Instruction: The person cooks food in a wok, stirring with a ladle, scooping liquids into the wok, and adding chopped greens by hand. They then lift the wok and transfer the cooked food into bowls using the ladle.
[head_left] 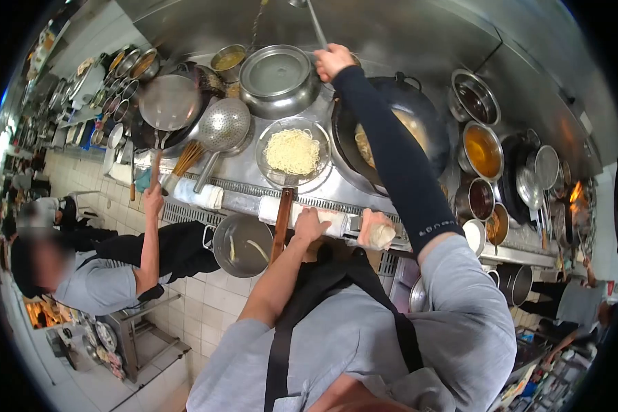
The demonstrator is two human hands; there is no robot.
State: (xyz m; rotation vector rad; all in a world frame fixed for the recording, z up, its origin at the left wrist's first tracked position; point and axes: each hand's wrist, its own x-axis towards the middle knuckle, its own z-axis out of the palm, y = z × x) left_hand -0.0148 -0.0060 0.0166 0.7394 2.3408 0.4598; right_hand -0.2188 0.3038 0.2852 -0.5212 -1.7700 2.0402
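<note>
My right hand (334, 62) reaches far across the stove, its fingers closed round a long metal rod (316, 26) that rises toward the back wall. The rod's far end is partly cut off at the top. Beneath my black-sleeved right arm sits a dark wok (345, 113) with pale liquid and some food, partly covered by the arm. My left hand (310, 225) lies at the stove's front edge, fingers curled over a rolled white towel (335, 221). Just left of it runs the wooden handle (282, 223) of a mesh strainer holding pale noodles (292, 152).
Behind the noodles stands a wide steel pot (276, 74); a perforated ladle (224, 126) lies to their left. Bowls of sauce and orange liquid (482, 151) line the right side. A co-worker (110, 275) at left grips a wooden handle, near a hanging pot (239, 245).
</note>
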